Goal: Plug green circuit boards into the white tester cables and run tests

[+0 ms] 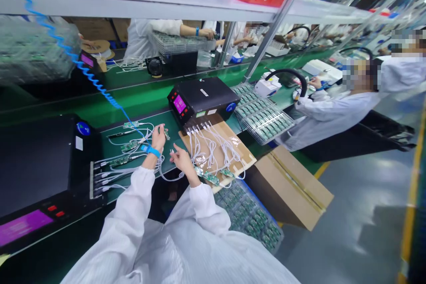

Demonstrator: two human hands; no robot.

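Observation:
My left hand, with a blue strap at the wrist, is closed on a small green circuit board in front of me. Just to its right and lower, my right hand pinches the plug of a white cable. The board and the plug are apart. More circuit boards lie to the left of my hands, joined to white cables from the large black box. Right of my right hand, bundled white cables and boards rest on a brown cardboard sheet.
A second black box with a purple screen stands ahead. Trays of boards lie at the right and below. A carton stands on the floor. A coiled blue cord hangs down to my left wrist. A co-worker sits at the right.

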